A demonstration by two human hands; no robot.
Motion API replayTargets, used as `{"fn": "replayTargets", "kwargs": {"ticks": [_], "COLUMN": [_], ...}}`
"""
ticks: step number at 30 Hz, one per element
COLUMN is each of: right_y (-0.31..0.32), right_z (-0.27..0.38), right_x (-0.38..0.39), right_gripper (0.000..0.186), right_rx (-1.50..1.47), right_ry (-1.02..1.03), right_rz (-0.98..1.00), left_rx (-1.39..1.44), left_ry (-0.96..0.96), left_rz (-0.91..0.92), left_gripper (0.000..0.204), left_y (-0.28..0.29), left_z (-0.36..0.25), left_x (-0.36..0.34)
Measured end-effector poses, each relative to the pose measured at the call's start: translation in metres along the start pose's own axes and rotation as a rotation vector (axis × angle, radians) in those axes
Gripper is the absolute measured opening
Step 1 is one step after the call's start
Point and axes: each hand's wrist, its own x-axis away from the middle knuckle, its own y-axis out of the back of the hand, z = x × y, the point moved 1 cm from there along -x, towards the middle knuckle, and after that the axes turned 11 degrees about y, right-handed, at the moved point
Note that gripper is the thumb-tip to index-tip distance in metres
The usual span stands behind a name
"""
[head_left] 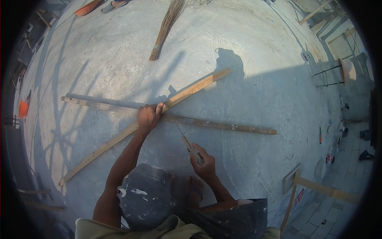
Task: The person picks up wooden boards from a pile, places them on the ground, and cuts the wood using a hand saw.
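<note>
My left hand (pixel 149 117) grips a pale wooden batten (pixel 199 85) where it crosses over a darker, weathered batten (pixel 227 126), both lying on the concrete floor (pixel 99 67) in an X. My right hand (pixel 203 165) is closed on a hand tool (pixel 190 147) with a long, thin blade, like a saw seen edge-on. The blade points up toward the dark batten, a little right of my left hand. My paint-spattered dark trousers and one foot show below.
A straw broom (pixel 163 38) lies ahead. Orange containers (pixel 83 9) (pixel 23 107) are at the left and back, near footwear (pixel 111 6). Wooden pieces (pixel 318 187) sit at lower right. A wire stand (pixel 330 75) and scattered small items line the right edge, beside a tiled strip.
</note>
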Motion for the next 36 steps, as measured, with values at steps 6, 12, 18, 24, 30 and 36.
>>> {"fn": "replayTargets", "kwargs": {"ticks": [6,12,18,24,30,36], "right_y": [-0.026,-0.02,-0.037,-0.038,-0.023,-0.056], "right_z": [-0.023,-0.024,-0.022,-0.022,-0.012,-0.013], "right_x": [-0.037,-0.019,-0.047,-0.038,-0.033,-0.066], "right_gripper": [0.047,0.046,0.046,0.048,0.048,0.048], "right_rx": [-0.163,-0.131,-0.117,-0.134,-0.06,-0.074], "right_ry": [-0.057,0.028,-0.041,0.045,0.033,-0.094], "right_rz": [0.037,0.004,0.076,0.051,0.077,0.134], "left_rx": [0.09,0.059,0.035,0.079,0.117,0.091], "left_ry": [-0.04,-0.078,-0.117,-0.203,-0.208,-0.227], "left_rz": [-0.038,-0.001,-0.048,-0.08,-0.052,-0.015], "left_gripper": [0.054,0.048,0.039,0.031,0.037,0.041], "left_y": [0.001,0.002,-0.003,0.0,0.0,-0.001], "left_z": [0.0,0.005,0.006,0.012,0.001,0.01], "left_x": [0.0,0.002,0.004,0.006,0.004,0.003]}}
